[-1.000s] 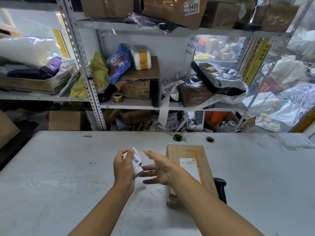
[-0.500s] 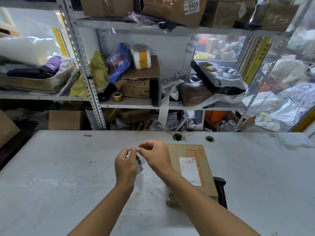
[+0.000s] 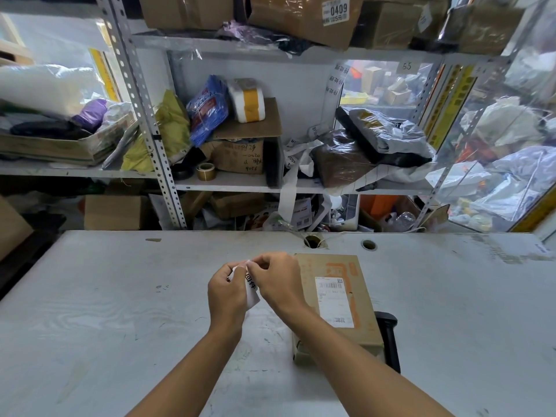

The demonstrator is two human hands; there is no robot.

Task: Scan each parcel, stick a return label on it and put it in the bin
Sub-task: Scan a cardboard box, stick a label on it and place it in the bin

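A brown cardboard parcel [image 3: 331, 296] with a white shipping label on top lies on the grey table [image 3: 120, 311], just right of my hands. Above the table my left hand [image 3: 227, 291] holds a small white roll of return labels [image 3: 252, 288] printed with black characters. My right hand [image 3: 278, 281] pinches the top edge of the label roll with thumb and forefinger. A black handheld scanner [image 3: 389, 335] lies on the table against the parcel's right side, partly hidden behind my right forearm. No bin is in view.
Metal shelving [image 3: 144, 121] crammed with boxes, bags and tape rolls stands behind the table's far edge. Two round cable holes [image 3: 312, 241] sit in the table just beyond the parcel. A cardboard box corner [image 3: 12, 227] juts in at the far left.
My right hand came from open beside the roll to pinching its top edge, and both hands have closed together. The parcel and scanner have not moved.
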